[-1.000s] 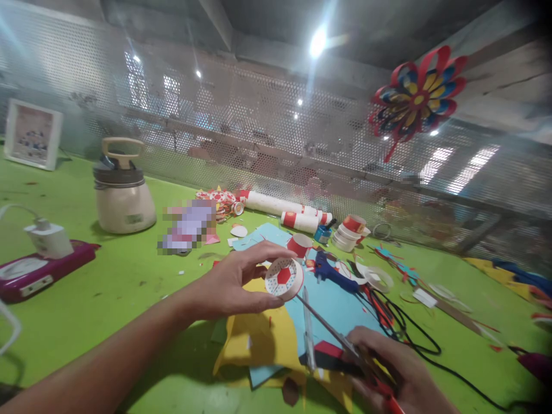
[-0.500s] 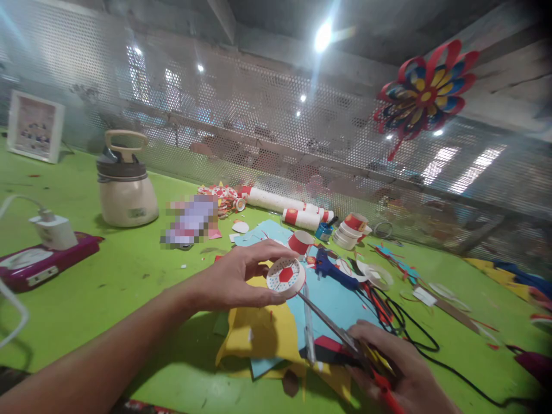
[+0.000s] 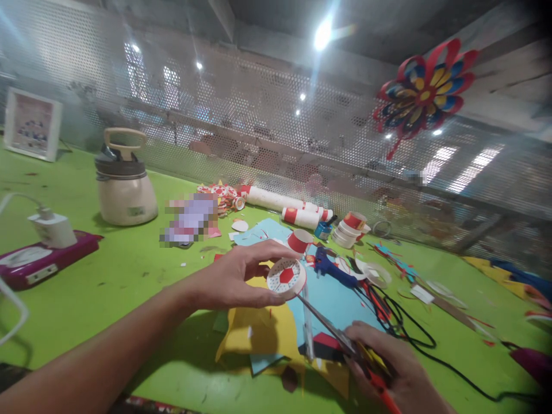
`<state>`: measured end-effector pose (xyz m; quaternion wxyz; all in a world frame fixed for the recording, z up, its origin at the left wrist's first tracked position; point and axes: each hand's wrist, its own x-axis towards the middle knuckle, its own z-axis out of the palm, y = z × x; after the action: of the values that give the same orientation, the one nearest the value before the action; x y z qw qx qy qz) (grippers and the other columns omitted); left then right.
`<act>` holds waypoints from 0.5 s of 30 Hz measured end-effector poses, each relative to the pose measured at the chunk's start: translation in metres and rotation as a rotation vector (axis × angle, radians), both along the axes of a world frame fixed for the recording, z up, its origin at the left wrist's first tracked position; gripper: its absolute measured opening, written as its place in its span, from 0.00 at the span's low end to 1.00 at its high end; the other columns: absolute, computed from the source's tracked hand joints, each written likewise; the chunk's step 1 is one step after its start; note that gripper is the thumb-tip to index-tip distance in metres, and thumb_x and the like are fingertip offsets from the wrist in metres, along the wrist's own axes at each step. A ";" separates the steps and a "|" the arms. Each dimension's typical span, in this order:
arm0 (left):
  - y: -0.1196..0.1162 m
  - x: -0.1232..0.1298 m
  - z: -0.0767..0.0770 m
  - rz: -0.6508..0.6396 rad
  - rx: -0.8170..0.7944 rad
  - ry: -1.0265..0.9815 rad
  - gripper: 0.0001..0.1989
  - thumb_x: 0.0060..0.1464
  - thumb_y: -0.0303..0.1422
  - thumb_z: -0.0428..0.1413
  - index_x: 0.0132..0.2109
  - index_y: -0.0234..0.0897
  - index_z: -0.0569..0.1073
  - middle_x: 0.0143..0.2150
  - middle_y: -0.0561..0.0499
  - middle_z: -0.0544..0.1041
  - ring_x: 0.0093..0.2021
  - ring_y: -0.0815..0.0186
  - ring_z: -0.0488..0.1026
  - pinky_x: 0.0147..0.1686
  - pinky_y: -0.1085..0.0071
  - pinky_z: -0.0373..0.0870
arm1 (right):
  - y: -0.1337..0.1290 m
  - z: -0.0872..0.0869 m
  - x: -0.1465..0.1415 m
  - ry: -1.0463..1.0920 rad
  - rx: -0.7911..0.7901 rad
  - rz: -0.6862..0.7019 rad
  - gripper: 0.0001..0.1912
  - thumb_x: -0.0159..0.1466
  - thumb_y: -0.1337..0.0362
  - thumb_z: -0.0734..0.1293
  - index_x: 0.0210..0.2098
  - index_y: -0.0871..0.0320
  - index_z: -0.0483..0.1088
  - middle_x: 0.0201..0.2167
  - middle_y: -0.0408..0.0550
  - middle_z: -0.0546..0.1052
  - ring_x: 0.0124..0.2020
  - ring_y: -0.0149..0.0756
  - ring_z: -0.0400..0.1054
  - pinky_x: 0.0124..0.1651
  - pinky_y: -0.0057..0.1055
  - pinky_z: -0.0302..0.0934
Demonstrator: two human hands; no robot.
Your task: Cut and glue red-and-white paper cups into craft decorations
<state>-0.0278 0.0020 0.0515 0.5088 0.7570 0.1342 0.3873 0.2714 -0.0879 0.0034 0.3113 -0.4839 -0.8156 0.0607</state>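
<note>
Left hand (image 3: 235, 279), partly hidden, pinches a paper-cup base (image 3: 286, 277) above a green table (image 3: 129, 267); right hand (image 3: 403, 365) grips half-covered scissors (image 3: 325, 324), tip by the base's rim, contact unclear. A perforated screen (image 3: 259, 109) veils the room (image 3: 280, 29).

Ceiling lamp (image 3: 322, 35) flares — upper-right corner dark — mesh screen (image 3: 259, 118) hazy, perhaps out of focus.

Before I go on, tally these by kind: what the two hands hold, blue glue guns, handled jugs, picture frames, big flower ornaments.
Scissors, in right hand: 1
Round paper piece, in left hand: 1
Blue glue gun: 1
Handled jug: 1
Picture frame: 1
Big flower ornament: 1
Total: 6
</note>
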 end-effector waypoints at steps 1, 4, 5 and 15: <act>0.000 0.000 0.000 -0.002 0.003 -0.001 0.23 0.51 0.28 0.61 0.55 0.39 0.70 0.56 0.42 0.68 0.56 0.60 0.67 0.56 0.61 0.65 | 0.000 0.001 -0.002 0.010 -0.029 0.013 0.07 0.57 0.64 0.66 0.36 0.52 0.73 0.30 0.44 0.78 0.30 0.37 0.72 0.30 0.25 0.65; 0.000 -0.001 0.000 -0.002 0.010 0.005 0.23 0.51 0.28 0.61 0.55 0.39 0.70 0.56 0.42 0.68 0.56 0.59 0.67 0.56 0.61 0.65 | 0.000 0.003 -0.005 0.028 -0.094 0.041 0.07 0.56 0.68 0.65 0.34 0.53 0.72 0.28 0.42 0.75 0.27 0.33 0.69 0.27 0.23 0.61; 0.001 -0.001 0.000 -0.003 0.011 0.006 0.23 0.51 0.28 0.61 0.55 0.39 0.70 0.56 0.42 0.68 0.56 0.59 0.67 0.56 0.60 0.65 | 0.000 0.003 -0.006 0.037 -0.110 0.046 0.08 0.55 0.69 0.65 0.34 0.53 0.71 0.28 0.42 0.74 0.26 0.32 0.68 0.28 0.23 0.60; 0.000 0.000 0.002 -0.012 0.025 0.007 0.23 0.51 0.28 0.61 0.55 0.40 0.70 0.56 0.42 0.68 0.57 0.59 0.66 0.56 0.59 0.65 | 0.001 -0.002 -0.004 0.018 -0.157 0.068 0.04 0.57 0.66 0.65 0.34 0.54 0.69 0.24 0.40 0.69 0.23 0.30 0.60 0.25 0.23 0.56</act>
<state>-0.0283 0.0025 0.0535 0.5013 0.7654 0.1265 0.3833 0.2677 -0.0873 0.0015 0.2777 -0.4784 -0.8214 0.1392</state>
